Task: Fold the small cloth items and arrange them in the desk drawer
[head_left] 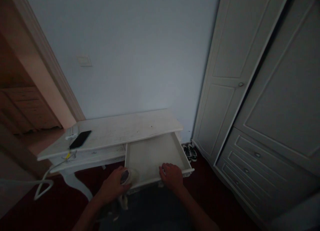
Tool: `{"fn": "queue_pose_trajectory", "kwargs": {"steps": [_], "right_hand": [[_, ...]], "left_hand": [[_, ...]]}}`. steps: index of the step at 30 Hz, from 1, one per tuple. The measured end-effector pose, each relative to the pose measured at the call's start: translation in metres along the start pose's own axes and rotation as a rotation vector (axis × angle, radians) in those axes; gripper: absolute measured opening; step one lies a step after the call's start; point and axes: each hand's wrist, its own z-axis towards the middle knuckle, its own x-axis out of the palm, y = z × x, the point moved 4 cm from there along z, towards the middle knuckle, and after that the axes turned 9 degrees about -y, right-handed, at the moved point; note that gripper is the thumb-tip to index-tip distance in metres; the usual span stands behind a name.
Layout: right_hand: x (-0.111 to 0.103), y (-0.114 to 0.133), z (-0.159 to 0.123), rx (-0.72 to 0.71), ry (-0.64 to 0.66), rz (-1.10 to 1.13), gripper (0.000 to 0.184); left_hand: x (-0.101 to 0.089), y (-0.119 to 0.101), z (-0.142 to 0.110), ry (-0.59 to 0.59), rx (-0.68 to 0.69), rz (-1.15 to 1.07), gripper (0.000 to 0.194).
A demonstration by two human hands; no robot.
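A white desk point(120, 131) stands against the wall with its right drawer point(152, 154) pulled open and bare inside. My right hand point(172, 176) rests on the drawer's front edge, fingers curled over it. At the drawer's front left corner, my left hand point(113, 187) is closed around a small crumpled cloth or bag point(126, 177); a pale part of it hangs below the hand.
A black phone point(80, 139) and a white charger point(71, 135) lie on the desk's left end, with a cable point(45, 181) trailing down. A tall white wardrobe point(250, 107) fills the right side. Shoes point(190, 152) sit on the dark floor between desk and wardrobe. A doorway opens at left.
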Motion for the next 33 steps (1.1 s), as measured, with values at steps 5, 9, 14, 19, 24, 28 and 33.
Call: {"fn": "queue_pose_trajectory", "kwargs": {"steps": [5,9,14,19,24,28,33], "right_hand": [[-0.011,-0.035,0.009,-0.032,-0.076,0.061,0.03],[-0.03,-0.082,0.021,0.131,-0.218,-0.069,0.034],[-0.022,-0.103,0.026,0.247,-0.097,-0.072,0.042],[-0.016,-0.105,0.027,0.264,-0.048,-0.048,0.044],[-0.019,-0.103,0.024,0.233,-0.056,-0.04,0.052],[-0.016,-0.103,0.023,0.256,-0.039,-0.042,0.056],[-0.014,-0.101,0.025,0.268,-0.016,-0.036,0.06]], "left_hand": [[-0.003,-0.018,-0.022,-0.001,0.02,0.109,0.049],[0.012,-0.068,-0.018,0.003,0.071,0.186,0.061],[0.059,-0.164,0.007,-0.043,0.245,0.154,0.069],[0.092,-0.227,0.022,-0.084,0.376,0.104,0.068],[0.077,-0.181,0.012,-0.053,0.265,0.119,0.069],[0.046,-0.098,-0.011,-0.044,0.077,0.247,0.074],[0.024,-0.047,-0.028,-0.122,-0.025,0.365,0.066]]}}
